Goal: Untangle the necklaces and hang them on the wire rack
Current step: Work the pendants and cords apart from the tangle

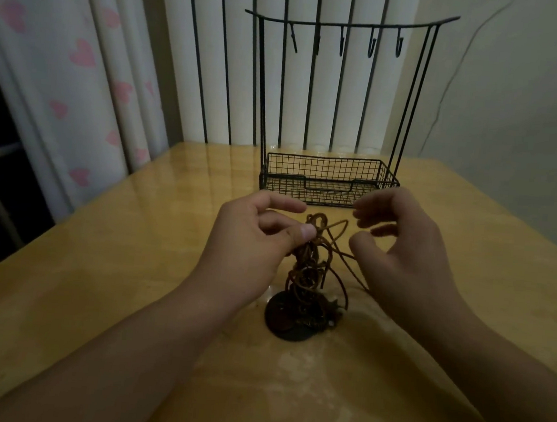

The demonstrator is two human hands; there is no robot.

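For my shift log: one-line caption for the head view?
Left hand pinches tangled brown necklace cords above dark pendants; right hand open beside them; wire rack hooks empty.

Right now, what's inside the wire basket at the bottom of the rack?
Nothing shows through the mesh of the wire basket; only its wire floor is seen. The right hand covers the front right corner, so that spot cannot be checked.

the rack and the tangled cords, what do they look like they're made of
Wire rack: thin metal wire with a matt black coating, judging by its slim rods, welded mesh basket and bent hooks.
Tangled cords: brown, round and matt, holding stiff loops, so probably leather or waxed cord rather than metal chain; the dim light leaves it open.
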